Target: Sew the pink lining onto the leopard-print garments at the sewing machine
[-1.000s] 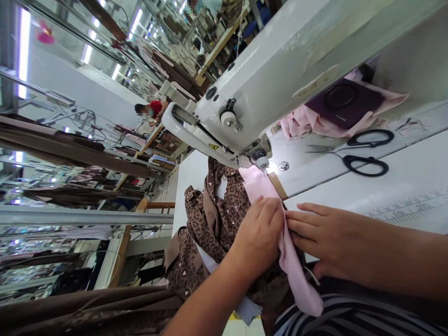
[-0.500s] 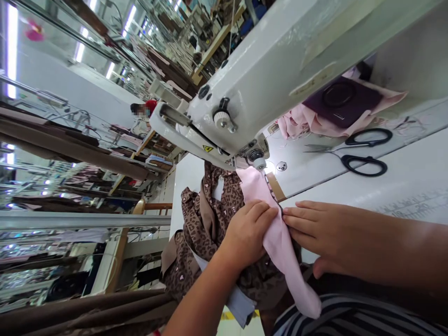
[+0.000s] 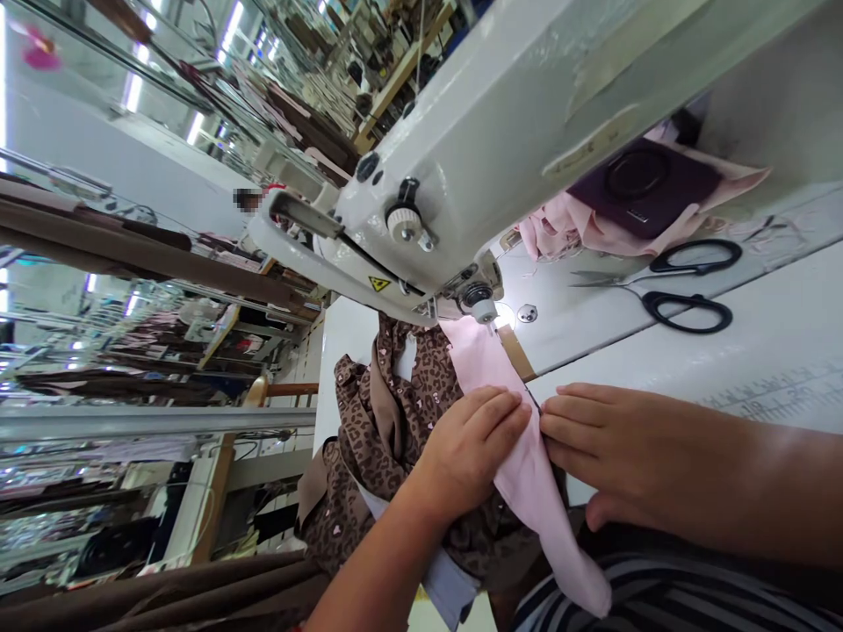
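Observation:
A pink fabric strip (image 3: pixel 479 358) runs from under the sewing machine's needle area (image 3: pixel 486 314) down toward my lap, on top of a brown leopard-print garment (image 3: pixel 428 395). My left hand (image 3: pixel 478 443) presses on the strip with its fingers together and bent, gripping the cloth; its thumb is hidden. Fingertips of my right hand (image 3: pixel 593 443) touch the strip's right edge, where a thin dark edge shows. That hand lies flat with its fingers stretched out side by side and its thumb apart.
Black-handled scissors (image 3: pixel 688 312) lie on the machine bed to the right. Behind them, a dark purple phone-like object (image 3: pixel 645 189) rests on pink cloth scraps (image 3: pixel 553 230). A brown guide piece (image 3: pixel 515 353) sits beside the needle. Racks of cloth and another person are at the left.
The pink strip now covers most of the dark edge that showed near the needle. Both hands have shifted slightly down toward my lap. The view has turned slightly.

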Demonstrator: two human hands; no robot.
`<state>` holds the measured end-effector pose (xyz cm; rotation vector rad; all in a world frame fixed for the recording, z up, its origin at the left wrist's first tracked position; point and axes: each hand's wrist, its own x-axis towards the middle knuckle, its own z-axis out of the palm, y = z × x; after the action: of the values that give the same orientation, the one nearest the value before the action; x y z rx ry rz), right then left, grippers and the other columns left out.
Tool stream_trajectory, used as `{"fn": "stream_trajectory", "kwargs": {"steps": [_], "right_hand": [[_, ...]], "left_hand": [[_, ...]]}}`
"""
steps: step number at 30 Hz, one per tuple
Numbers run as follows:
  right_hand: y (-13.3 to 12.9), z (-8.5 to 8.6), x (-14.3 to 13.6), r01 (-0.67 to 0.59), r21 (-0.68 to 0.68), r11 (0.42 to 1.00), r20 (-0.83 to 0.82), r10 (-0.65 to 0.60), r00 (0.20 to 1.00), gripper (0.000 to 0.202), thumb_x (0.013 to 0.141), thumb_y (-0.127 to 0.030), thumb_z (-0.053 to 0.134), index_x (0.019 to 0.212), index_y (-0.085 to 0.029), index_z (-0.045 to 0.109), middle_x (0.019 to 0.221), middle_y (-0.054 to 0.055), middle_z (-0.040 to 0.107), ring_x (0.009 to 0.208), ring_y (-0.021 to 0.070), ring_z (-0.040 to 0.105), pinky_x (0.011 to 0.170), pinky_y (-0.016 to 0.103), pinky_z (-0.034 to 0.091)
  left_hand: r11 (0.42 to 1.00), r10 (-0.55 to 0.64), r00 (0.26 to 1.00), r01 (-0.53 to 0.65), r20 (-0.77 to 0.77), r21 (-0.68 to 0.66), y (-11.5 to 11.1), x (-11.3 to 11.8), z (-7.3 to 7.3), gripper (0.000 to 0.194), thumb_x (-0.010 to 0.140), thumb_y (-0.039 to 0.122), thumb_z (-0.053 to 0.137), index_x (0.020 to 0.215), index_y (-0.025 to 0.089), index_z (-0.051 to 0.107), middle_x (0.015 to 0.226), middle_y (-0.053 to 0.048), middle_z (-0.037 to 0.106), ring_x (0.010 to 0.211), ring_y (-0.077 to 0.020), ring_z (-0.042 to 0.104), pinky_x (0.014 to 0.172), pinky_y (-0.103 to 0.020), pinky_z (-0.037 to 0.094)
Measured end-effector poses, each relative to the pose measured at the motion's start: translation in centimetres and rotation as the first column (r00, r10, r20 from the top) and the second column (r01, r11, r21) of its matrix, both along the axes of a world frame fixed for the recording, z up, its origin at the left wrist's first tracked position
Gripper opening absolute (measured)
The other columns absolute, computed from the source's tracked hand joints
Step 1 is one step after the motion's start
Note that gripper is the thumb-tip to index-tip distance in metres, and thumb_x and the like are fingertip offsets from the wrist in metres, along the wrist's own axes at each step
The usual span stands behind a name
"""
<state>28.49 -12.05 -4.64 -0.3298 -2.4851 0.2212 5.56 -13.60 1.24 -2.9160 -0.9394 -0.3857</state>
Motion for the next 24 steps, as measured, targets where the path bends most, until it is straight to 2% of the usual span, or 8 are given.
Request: {"fn": "stream_trajectory", "kwargs": {"steps": [3,5,7,10,12,21,24], "right_hand": [[0.1,0.3,0.0,0.010,-0.016,1.000,-0.006,-0.010,1.000,0.044,0.074,-0.055,0.087,0.090,-0.018,0.070,0.090,0.001,0.068,0.085,0.0211,0.056,0.087,0.039,0.049],[0.2,0.3,0.1,0.027,-0.010,1.000,-0.020,-0.028,0.999,0.045,0.073,-0.057,0.087,0.089,-0.018,0.071,0.093,0.002,0.071,0.090,0.0223,0.059,0.086,0.039,0.052],[0.2,0.0,0.1,0.060,0.018,0.998,-0.053,-0.059,0.997,0.047,0.075,-0.060,0.084,0.094,-0.018,0.073,0.108,0.007,0.074,0.104,0.0250,0.061,0.092,0.039,0.053],[0.2,-0.6,0.0,0.085,0.035,0.996,-0.077,-0.082,0.994,0.055,0.080,-0.062,0.080,0.109,-0.015,0.074,0.138,0.013,0.066,0.129,0.0270,0.056,0.105,0.039,0.050],[0.4,-0.8,-0.1,0.055,0.017,0.998,-0.057,-0.054,0.997,0.061,0.080,-0.062,0.079,0.116,-0.013,0.073,0.144,0.013,0.062,0.135,0.0273,0.053,0.109,0.040,0.049],[0.9,-0.1,-0.2,-0.030,-0.031,0.999,-0.067,0.028,0.997,0.067,0.081,-0.056,0.081,0.124,-0.006,0.070,0.138,0.014,0.067,0.134,0.0249,0.057,0.116,0.035,0.045],[0.9,-0.3,-0.2,-0.057,-0.072,0.996,-0.037,0.054,0.998,0.059,0.086,-0.055,0.077,0.121,-0.007,0.072,0.138,0.015,0.067,0.134,0.0256,0.056,0.118,0.037,0.043]], "left_hand": [[1.000,0.017,1.000,-0.017,0.018,0.000,0.1,0.3,0.0,0.029,0.108,0.016,0.038,0.113,0.007,0.064,0.102,-0.014,0.075,0.098,-0.0222,0.072,0.089,-0.036,0.065],[1.000,0.013,1.000,-0.014,0.026,0.009,0.1,0.5,0.1,0.028,0.108,0.016,0.039,0.111,0.007,0.065,0.100,-0.014,0.075,0.096,-0.0220,0.072,0.087,-0.036,0.066],[1.000,-0.005,0.999,0.004,0.048,0.022,0.1,0.5,0.0,0.025,0.107,0.016,0.041,0.109,0.008,0.065,0.098,-0.013,0.075,0.094,-0.0219,0.073,0.084,-0.036,0.067],[0.999,-0.036,0.994,0.035,0.106,0.014,0.0,0.2,-0.2,0.020,0.106,0.013,0.045,0.111,0.009,0.064,0.096,-0.012,0.076,0.097,-0.0217,0.074,0.084,-0.036,0.068],[0.999,-0.050,0.989,0.052,0.138,-0.013,0.0,-0.1,-0.4,0.019,0.105,0.012,0.046,0.111,0.009,0.063,0.098,-0.013,0.076,0.101,-0.0220,0.074,0.086,-0.036,0.068],[0.999,-0.038,0.982,0.035,0.185,0.015,-0.3,-0.5,-1.0,0.013,0.104,0.012,0.049,0.102,0.011,0.063,0.094,-0.010,0.075,0.097,-0.0190,0.074,0.082,-0.031,0.067],[0.999,-0.039,0.983,0.034,0.178,0.029,-0.3,-0.4,-1.0,0.014,0.104,0.011,0.049,0.102,0.011,0.063,0.089,-0.008,0.074,0.089,-0.0182,0.073,0.078,-0.030,0.066]]}}
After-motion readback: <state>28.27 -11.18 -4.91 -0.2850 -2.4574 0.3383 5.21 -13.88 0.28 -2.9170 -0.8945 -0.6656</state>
